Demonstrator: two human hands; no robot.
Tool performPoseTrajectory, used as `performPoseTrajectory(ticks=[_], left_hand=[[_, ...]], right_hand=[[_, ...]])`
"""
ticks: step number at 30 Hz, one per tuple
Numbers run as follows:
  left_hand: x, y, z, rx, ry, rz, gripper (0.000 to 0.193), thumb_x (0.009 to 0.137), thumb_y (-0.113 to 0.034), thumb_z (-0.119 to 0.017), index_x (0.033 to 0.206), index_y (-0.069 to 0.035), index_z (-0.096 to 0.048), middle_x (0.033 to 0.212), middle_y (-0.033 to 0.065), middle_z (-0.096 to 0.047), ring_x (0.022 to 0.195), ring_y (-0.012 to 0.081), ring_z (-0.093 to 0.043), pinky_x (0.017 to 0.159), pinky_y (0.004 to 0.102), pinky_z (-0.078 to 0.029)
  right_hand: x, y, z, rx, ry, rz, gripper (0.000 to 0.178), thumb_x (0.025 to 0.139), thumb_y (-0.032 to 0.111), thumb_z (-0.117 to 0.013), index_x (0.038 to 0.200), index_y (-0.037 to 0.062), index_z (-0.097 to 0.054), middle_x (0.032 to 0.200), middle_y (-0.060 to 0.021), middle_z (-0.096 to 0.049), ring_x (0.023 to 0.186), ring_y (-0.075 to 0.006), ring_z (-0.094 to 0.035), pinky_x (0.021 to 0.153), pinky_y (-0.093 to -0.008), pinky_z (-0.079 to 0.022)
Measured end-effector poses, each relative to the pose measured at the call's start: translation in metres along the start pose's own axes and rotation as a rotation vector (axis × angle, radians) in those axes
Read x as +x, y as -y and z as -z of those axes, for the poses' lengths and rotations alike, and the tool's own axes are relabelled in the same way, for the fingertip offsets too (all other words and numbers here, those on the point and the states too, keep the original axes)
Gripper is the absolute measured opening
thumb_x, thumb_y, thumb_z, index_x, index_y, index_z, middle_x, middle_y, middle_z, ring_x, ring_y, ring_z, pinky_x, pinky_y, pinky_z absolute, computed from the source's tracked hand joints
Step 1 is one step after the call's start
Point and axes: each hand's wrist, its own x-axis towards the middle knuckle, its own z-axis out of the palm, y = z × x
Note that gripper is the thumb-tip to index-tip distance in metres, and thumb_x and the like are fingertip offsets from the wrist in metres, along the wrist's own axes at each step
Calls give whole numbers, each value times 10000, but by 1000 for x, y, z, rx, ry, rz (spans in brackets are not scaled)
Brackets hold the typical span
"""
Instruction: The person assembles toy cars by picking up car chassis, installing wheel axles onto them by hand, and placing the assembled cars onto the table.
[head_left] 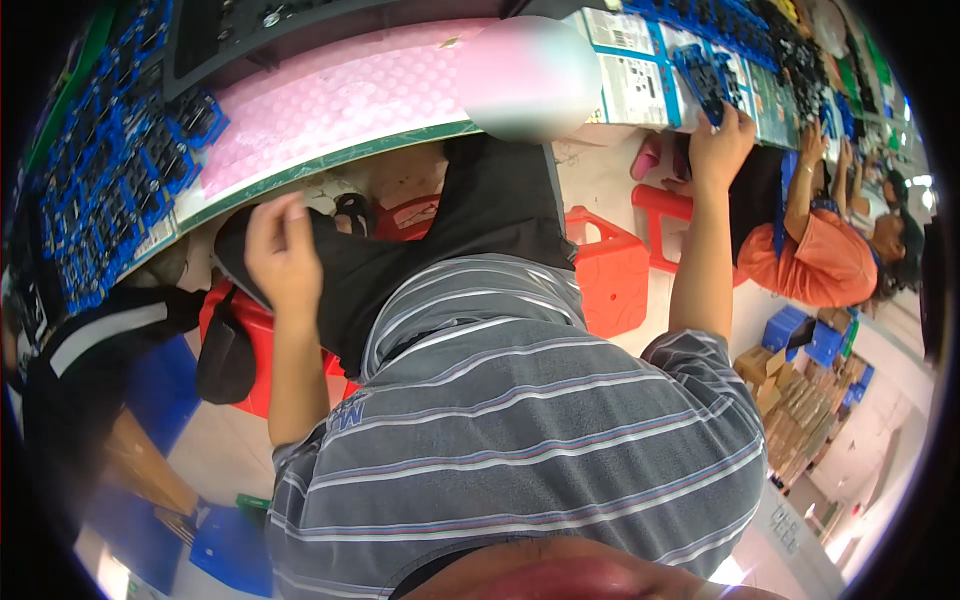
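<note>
Over at the right, my right hand [722,148] pinches the near end of a blue plastic frame with dark parts in it [702,82]. This frame lies over printed sheets [634,84] on the bench. My left hand [284,250] is raised off the bench's front edge, above my lap, its fingers curled together. Whatever it may hold is hidden. Nearest to that hand are the pink bubble-wrap mat [345,100] and, farther left, a crowd of similar blue frames with black parts [125,190].
A dark grey tray [260,45] stands at the back of the bench. A blurred round patch hides the mat's right end. Red plastic stools [612,275] stand below. A co-worker in an orange shirt [815,260] sits at right; another person's dark sleeve [105,340] shows at left.
</note>
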Motion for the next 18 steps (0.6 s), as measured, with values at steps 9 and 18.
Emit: performPoseTrajectory(ticks=[9,18], left_hand=[[-28,-41,-97,-944,657,293,555,1037,-282,-598,1498,-72,-371,1244,98,-628,889,139,-610,712,258,-488],[-6,-37,-51,-1074,317,479,461,1028,-202,-550,1449,-81,-409,1226,174,-654,702,164,-643,505,265,-440]], right_hand=[[-51,188,93,924,330,291,270,809,145,-826,1005,14,-694,1207,-179,-629,1091,-342,-625,916,-405,-509],[121,307,78,968,302,579,159,860,87,-747,959,-32,-710,911,-144,-665,796,-268,-684,706,-328,-539]])
